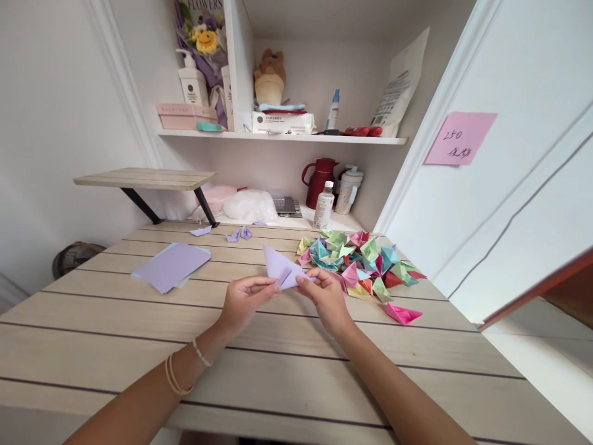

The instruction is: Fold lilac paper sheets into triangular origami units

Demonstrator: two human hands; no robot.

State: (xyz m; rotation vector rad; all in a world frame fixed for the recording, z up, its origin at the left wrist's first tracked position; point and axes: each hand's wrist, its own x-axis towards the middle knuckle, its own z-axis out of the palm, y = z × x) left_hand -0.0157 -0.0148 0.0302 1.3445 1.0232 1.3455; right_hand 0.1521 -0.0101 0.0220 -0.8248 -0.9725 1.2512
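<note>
A partly folded sheet of lilac paper (279, 267) is held up just above the table, with a pointed corner toward the upper left. My left hand (244, 301) pinches its lower left edge between thumb and fingers. On the other side, my right hand (328, 298) grips the lower right part, thumb on the near face. To the left lies a stack of flat lilac paper (175, 266) with pale blue-green edges beneath. Small lilac folded boats (239, 234) sit behind the held paper. A heap of many-coloured paper boats (354, 256) is right of my right hand.
One pink paper boat (404, 314) lies apart, in front of the heap. A clear bottle (323, 206) and a dark red jug (320, 182) stand at the back. A small raised shelf (143, 178) on black legs stands at the table's back left.
</note>
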